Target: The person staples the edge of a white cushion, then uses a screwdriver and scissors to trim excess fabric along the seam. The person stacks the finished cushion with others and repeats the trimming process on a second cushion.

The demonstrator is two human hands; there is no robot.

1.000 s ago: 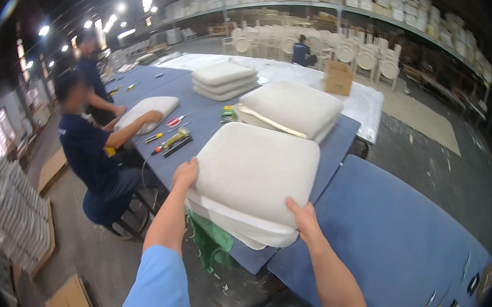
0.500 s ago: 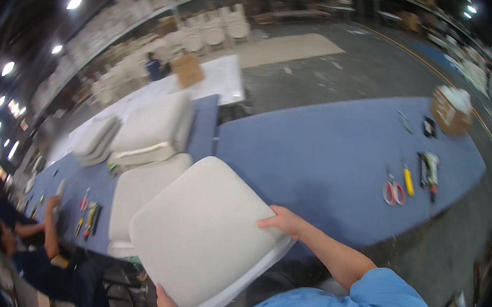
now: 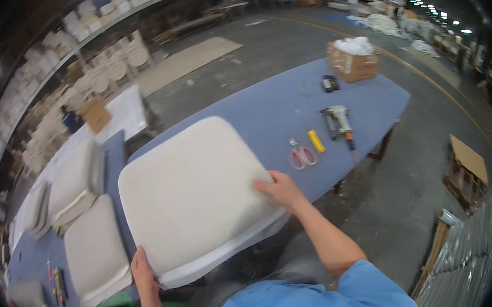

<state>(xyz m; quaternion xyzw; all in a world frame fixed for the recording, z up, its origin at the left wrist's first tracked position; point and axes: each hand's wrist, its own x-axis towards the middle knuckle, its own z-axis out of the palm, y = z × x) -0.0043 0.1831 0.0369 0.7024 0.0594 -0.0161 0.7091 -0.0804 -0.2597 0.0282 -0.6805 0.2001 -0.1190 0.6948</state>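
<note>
A pale fabric seat cushion (image 3: pixel 195 184) with rounded corners and a white underside is held up in front of me, over the near edge of the blue-topped table (image 3: pixel 255 116). My right hand (image 3: pixel 281 191) grips its right edge, thumb on top and fingers hidden beneath. At the near left corner, my left hand (image 3: pixel 143 271) holds the cushion the same way. Just past it on the table lie red-handled scissors (image 3: pixel 302 157), a yellow-handled tool (image 3: pixel 316 141) and a staple gun (image 3: pixel 339 124) with a hose.
To the left are a single cushion (image 3: pixel 95 245) and a cushion stack (image 3: pixel 75 178). A cardboard box (image 3: pixel 355 66) with white filling and a small black object (image 3: pixel 330 83) stand at the table's far end. Foil-like wrapped panels (image 3: pixel 466 263) and a pallet (image 3: pixel 463 177) are at right.
My view has turned right, and both hands have carried the cushion over toward the right-hand table. The tools now appear nearer, while the co-workers at left have left the view.
</note>
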